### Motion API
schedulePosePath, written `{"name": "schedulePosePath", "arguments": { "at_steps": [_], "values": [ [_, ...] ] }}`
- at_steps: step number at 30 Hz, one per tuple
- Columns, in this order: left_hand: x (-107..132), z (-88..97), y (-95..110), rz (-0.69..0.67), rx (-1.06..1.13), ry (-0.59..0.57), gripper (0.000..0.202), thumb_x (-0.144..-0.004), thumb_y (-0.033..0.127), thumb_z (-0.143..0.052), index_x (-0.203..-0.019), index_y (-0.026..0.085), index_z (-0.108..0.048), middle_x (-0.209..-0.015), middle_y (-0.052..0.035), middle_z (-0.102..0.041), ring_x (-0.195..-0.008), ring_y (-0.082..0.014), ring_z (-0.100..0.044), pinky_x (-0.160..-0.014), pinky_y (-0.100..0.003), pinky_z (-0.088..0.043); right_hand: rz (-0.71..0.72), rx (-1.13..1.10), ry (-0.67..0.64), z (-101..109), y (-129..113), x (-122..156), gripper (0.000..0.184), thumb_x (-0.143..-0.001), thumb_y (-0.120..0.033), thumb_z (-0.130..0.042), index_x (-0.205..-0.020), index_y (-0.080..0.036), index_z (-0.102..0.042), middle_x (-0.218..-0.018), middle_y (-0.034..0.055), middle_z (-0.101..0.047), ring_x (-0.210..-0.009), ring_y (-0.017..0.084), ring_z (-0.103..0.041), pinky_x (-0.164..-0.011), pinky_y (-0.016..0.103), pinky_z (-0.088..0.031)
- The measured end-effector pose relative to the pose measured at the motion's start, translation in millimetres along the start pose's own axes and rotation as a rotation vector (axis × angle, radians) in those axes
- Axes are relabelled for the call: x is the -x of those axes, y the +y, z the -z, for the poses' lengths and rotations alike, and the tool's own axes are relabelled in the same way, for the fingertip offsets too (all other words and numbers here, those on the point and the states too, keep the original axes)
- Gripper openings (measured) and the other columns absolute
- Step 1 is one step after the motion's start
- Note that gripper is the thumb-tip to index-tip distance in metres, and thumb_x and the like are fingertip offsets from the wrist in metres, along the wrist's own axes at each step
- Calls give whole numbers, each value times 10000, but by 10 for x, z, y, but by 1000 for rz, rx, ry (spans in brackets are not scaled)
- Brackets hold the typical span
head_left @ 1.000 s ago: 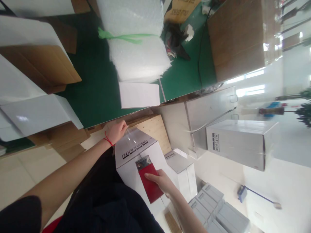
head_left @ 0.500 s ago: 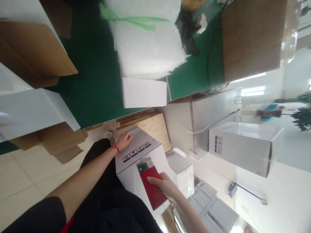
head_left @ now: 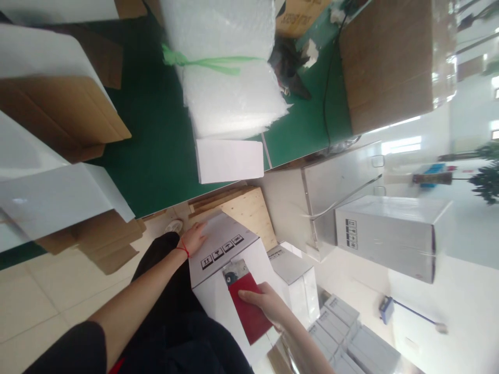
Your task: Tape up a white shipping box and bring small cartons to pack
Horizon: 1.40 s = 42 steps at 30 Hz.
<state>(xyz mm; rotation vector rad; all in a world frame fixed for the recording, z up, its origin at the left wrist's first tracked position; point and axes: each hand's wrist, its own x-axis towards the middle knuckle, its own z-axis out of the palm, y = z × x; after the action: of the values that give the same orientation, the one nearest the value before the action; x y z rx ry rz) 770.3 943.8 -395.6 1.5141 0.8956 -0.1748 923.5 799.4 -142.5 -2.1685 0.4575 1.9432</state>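
Note:
A white carton (head_left: 218,236) with black handling symbols stands below the table edge, in front of my body. My left hand (head_left: 193,240), with a red string at its wrist, lies on the carton's top with its fingers extended and holds nothing. In my right hand (head_left: 263,301) is a red flat hand tool (head_left: 249,309) with a metal head; its exact kind is unclear. The thumb lies across the red body, and most of the other fingers are hidden behind it. The metal head is at the carton's side, just below the top edge; I cannot tell whether it touches.
On the green table (head_left: 163,171) are bubble wrap (head_left: 230,98) tied with green ribbon, a small white box (head_left: 232,161), open cartons (head_left: 50,114) and a large brown carton (head_left: 384,67). Plywood (head_left: 251,208) and another white carton (head_left: 290,262) are close beside the work. Wrapped carton (head_left: 384,236) stands rightward.
My left hand has gone from curled fingers to extended fingers on the carton. My right hand still holds the red tool near the carton's upper edge. The whole view has shifted slightly.

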Motion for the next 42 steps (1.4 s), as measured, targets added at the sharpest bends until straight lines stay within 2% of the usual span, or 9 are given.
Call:
{"name": "schedulePosePath", "arguments": {
  "at_steps": [6,11,15,18,21,26,35,39,42],
  "values": [
    [418,-28,285,-226,274,-350,583,-1031,461,-230,-1467,231,-543,-1604,-31,-465,-1509,-185,-387,-1297,-390,-255,14,-15,-4,16,1,-25,376,-708,-395,-861,-935,-109,-774,-898,128,-785,-727,224,-736,-634,277,-568],
    [397,77,420,-174,204,-407,620,-991,472,-352,-1517,170,-483,-1629,-112,-405,-1528,-264,-356,-1300,-473,-223,26,-25,-4,35,-32,-19,345,-729,-374,-859,-932,-108,-774,-863,109,-779,-680,200,-718,-602,256,-560],
    [655,295,631,-389,99,-562,919,-822,319,-696,-1625,300,-248,-1700,-44,-270,-1564,-262,-272,-1299,-440,-236,40,-25,-66,89,-135,23,219,-820,-297,-768,-928,-106,-772,-852,94,-772,-648,170,-697,-581,245,-552],
    [842,194,707,-414,-15,-446,1098,-737,301,-812,-1638,271,-185,-1707,-104,-236,-1564,-310,-263,-1295,-481,-250,78,34,-83,119,-172,60,199,-855,-294,-751,-926,-109,-759,-852,87,-766,-666,169,-694,-574,242,-538],
    [890,-21,673,-396,-45,-297,965,-838,365,-742,-1632,243,-209,-1704,-134,-233,-1559,-312,-275,-1295,-493,-261,98,56,-78,119,-136,94,196,-856,-301,-770,-945,-129,-740,-920,85,-773,-750,191,-715,-629,262,-555],
    [876,-98,669,-397,-35,-303,821,-888,374,-647,-1615,251,-283,-1690,-109,-280,-1559,-300,-278,-1301,-464,-255,178,85,-83,154,42,177,155,-882,-297,-747,-897,-143,-730,-904,73,-771,-797,200,-723,-691,270,-551],
    [885,-33,802,-439,-301,-165,817,-912,515,-581,-1596,157,-313,-1593,-134,-463,-1466,-324,-448,-1221,-508,-385,254,168,-27,686,1172,281,200,-878,-323,-714,-937,-136,-750,-992,95,-778,-866,235,-738,-667,263,-538],
    [885,-5,892,-778,-628,-53,739,-998,434,-492,-1620,136,-226,-1657,-171,-327,-1523,-300,-353,-1246,-502,-335,251,209,30,959,1942,148,227,-861,-374,-721,-884,-150,-748,-944,88,-773,-842,243,-738,-643,267,-521],
    [880,-3,1002,-1079,-921,-19,627,-1026,279,-441,-1616,177,-257,-1616,-142,-415,-1516,-266,-367,-1262,-482,-299,222,164,29,1133,2464,67,241,-866,-391,-710,-884,-152,-741,-957,88,-773,-844,241,-738,-661,274,-523]
  ]
}}
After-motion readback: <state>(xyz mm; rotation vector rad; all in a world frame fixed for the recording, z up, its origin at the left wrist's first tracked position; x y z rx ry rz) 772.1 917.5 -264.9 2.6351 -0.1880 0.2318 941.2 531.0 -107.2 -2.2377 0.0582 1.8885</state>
